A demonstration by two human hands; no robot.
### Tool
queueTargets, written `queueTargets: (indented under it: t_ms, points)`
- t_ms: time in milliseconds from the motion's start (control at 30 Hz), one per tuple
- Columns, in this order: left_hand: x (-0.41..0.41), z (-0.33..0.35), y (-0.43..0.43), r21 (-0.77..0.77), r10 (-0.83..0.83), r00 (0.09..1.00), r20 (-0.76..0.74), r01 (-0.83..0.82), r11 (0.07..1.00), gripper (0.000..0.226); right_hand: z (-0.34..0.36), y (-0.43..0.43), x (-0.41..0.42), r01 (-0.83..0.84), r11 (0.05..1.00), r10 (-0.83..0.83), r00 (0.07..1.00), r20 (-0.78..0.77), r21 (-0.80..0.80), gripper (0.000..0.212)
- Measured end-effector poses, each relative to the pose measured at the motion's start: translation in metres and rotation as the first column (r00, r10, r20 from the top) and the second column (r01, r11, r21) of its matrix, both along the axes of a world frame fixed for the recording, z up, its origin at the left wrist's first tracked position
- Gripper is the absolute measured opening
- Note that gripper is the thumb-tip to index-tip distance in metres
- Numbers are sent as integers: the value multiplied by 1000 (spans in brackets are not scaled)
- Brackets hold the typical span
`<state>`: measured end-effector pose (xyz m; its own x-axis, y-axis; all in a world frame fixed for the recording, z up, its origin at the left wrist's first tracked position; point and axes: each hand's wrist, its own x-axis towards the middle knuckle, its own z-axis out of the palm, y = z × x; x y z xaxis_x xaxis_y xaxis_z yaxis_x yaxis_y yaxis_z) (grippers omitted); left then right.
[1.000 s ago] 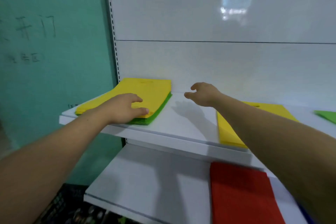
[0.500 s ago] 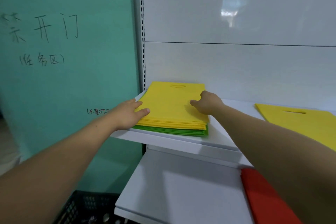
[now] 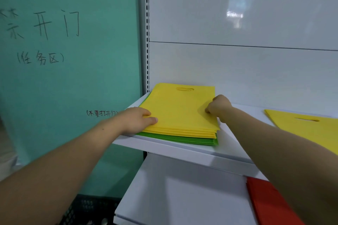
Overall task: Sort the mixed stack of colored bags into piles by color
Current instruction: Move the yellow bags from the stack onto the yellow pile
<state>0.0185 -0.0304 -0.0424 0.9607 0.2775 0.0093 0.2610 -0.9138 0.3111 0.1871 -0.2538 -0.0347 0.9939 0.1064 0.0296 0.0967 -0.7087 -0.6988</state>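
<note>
A mixed stack (image 3: 180, 134) of bags is lying at the left end of the upper shelf (image 3: 182, 152), with yellow bags (image 3: 179, 111) making up its top layers and green bags (image 3: 175, 138) showing beneath them along the front edge. The left hand (image 3: 136, 120) is pressing on the stack's near left corner, its thumb and fingers lying fairly straight on the top yellow bag and closing round nothing. The right hand (image 3: 218, 106) is curling into a loose fist at the stack's right edge, pinching the yellow bags there; how many it is taking cannot be told. A yellow pile (image 3: 301, 126) is lying further right on the same shelf, well apart from the stack. A red pile (image 3: 268, 201) is sitting on the lower shelf (image 3: 182, 197). A teal wall (image 3: 82, 78) with handwriting is standing to the left.
</note>
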Motion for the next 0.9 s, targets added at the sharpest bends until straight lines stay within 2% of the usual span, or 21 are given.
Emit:
queueTargets:
  t_ms: [200, 267, 333, 433, 633, 700, 733, 800, 900]
  points:
    - [2, 2, -3, 32, 25, 999, 33, -26, 999, 49, 3, 1, -3, 24, 968, -33, 999, 30, 251, 55]
    - [2, 1, -3, 32, 28, 999, 35, -29, 999, 50, 6, 2, -6, -2, 966, -3, 1000, 18, 260, 58]
    - [1, 0, -3, 31, 21, 999, 37, -22, 999, 52, 7, 1, -10, -49, 981, 41, 998, 45, 185, 52]
    - [1, -1, 0, 36, 24, 999, 35, -25, 999, 56, 9, -1, -19, -90, 996, 82, 977, 198, 30, 47]
    - [-4, 7, -1, 39, 39, 999, -7, -39, 998, 69, 26, -10, -50, -204, 977, 139, 828, 544, 62, 46]
    - [-3, 11, 0, -68, 16, 1000, 9, -15, 998, 71, 33, -16, -60, -225, 968, 114, 789, 603, 111, 47]
    - [-3, 13, 0, -188, -4, 999, 47, 13, 982, 72, 37, -21, -64, -228, 962, 87, 776, 625, 149, 47]
    - [-1, 17, -6, -435, -13, 981, 193, 98, 895, 69, 45, -31, -71, -217, 949, 17, 761, 649, 229, 49]
    - [4, 22, -19, -576, 87, 901, 425, 195, 794, 55, 56, -52, -78, -175, 933, -85, 741, 666, 314, 52]
